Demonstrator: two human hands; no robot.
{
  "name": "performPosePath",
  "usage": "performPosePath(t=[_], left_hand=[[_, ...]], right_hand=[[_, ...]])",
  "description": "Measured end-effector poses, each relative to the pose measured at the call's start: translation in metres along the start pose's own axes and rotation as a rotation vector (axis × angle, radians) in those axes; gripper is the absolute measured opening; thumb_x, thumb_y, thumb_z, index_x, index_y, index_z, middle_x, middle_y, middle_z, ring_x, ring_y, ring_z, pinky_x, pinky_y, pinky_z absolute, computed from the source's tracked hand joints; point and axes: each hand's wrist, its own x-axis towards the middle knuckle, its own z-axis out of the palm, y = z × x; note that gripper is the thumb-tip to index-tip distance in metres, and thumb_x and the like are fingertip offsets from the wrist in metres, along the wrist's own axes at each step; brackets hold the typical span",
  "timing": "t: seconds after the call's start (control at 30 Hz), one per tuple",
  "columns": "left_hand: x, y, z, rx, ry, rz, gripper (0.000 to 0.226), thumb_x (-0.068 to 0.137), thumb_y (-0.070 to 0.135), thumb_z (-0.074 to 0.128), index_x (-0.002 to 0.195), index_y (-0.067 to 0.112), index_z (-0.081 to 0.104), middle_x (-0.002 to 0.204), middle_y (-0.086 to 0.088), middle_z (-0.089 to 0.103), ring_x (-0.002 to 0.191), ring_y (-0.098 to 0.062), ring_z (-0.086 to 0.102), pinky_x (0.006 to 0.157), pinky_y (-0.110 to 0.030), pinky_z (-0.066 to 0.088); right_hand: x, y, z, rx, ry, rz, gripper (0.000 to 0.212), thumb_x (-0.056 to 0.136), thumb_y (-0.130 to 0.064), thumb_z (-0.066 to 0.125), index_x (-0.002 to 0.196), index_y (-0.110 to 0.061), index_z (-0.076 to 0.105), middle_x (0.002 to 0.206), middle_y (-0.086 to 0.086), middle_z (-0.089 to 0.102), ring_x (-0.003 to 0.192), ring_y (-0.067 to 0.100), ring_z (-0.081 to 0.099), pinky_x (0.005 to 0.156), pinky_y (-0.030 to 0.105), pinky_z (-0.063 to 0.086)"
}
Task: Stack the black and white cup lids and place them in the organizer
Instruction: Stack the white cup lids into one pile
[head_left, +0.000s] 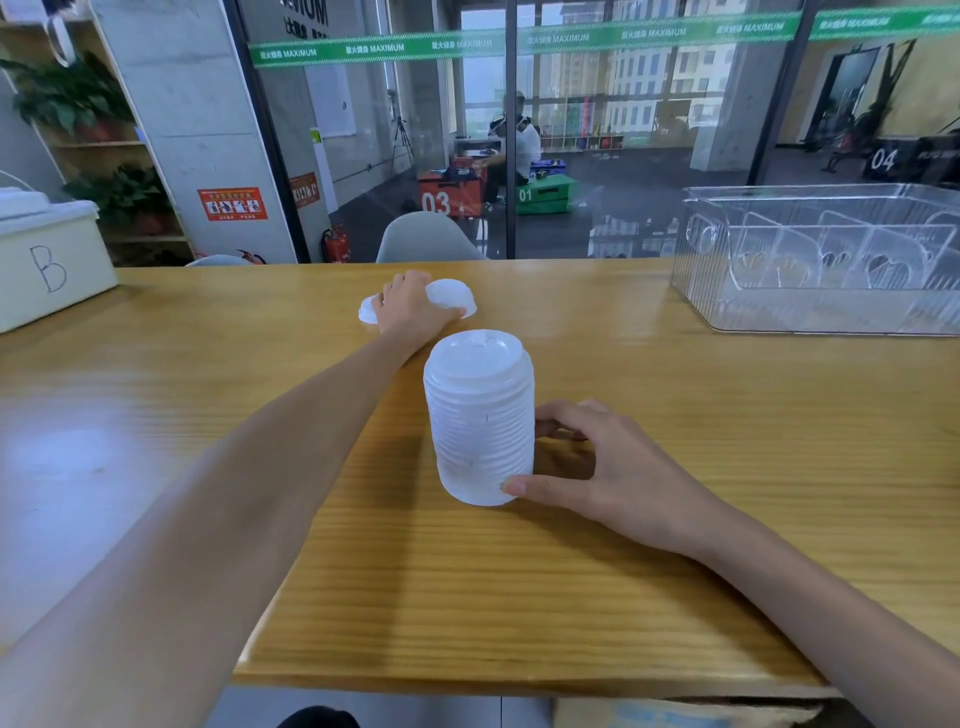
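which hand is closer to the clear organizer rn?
Right. The right hand holds the white lid stack mid-table, with the clear organizer beyond it to the right. The left hand rests on loose white lids, farther left.

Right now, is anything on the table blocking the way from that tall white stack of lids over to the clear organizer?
Nothing visible does. The table between the stack of white lids, held by the right hand, and the clear organizer at the far right shows only bare wood.

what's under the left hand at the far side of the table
The left hand rests on loose white lids lying on the table; one shows at each side of it. How many lie beneath the palm is hidden.
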Motion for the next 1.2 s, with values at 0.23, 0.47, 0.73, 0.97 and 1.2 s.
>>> performPosePath(t=[0.23,0.47,0.73,0.97,1.2], left_hand=[[-0.031,-0.007,-0.033,-0.384,-0.078,0.025,0.077,0.076,0.035,0.099,0.143,0.017,0.066,0.143,-0.003,0.062,0.130,-0.024,0.062,0.109,-0.041,0.055],[-0.107,-0.001,-0.106,-0.717,-0.235,0.159,0.065,0.087,0.028,0.092,0.147,0.023,0.068,0.137,0.006,0.074,0.131,-0.013,0.066,0.116,-0.033,0.050],[-0.180,0.001,-0.158,-1.033,-0.419,0.352,0.063,0.099,0.011,0.070,0.159,0.014,0.051,0.157,-0.007,0.062,0.149,-0.025,0.055,0.127,-0.041,0.039],[-0.210,0.001,-0.153,-0.932,-0.550,0.397,0.070,0.094,0.003,0.078,0.158,0.011,0.051,0.156,-0.002,0.063,0.147,-0.021,0.057,0.120,-0.038,0.048],[-0.211,0.002,-0.147,-0.900,-0.578,0.419,0.061,0.095,0.012,0.073,0.154,0.011,0.057,0.155,0.000,0.064,0.148,-0.019,0.056,0.116,-0.034,0.049]], right_hand=[[0.001,-0.001,0.000,-0.013,-0.003,0.000,0.061,0.077,-0.063,0.086,0.132,-0.046,0.064,0.120,-0.024,0.063,0.121,-0.010,0.052,0.100,0.014,0.041],[0.002,0.003,0.001,0.016,-0.008,-0.005,0.062,0.074,-0.072,0.083,0.129,-0.049,0.065,0.122,-0.025,0.067,0.126,-0.007,0.053,0.106,0.024,0.044],[0.002,0.003,0.001,0.038,-0.007,-0.017,0.059,0.072,-0.073,0.083,0.123,-0.049,0.067,0.125,-0.020,0.066,0.124,-0.007,0.056,0.109,0.021,0.045],[0.002,0.002,0.001,0.031,-0.001,-0.018,0.069,0.066,-0.081,0.077,0.125,-0.048,0.066,0.126,-0.019,0.066,0.124,-0.006,0.057,0.113,0.029,0.046],[0.001,-0.001,0.001,0.038,-0.016,0.015,0.057,0.075,-0.066,0.085,0.125,-0.050,0.065,0.125,-0.021,0.064,0.125,-0.009,0.054,0.114,0.029,0.044]])
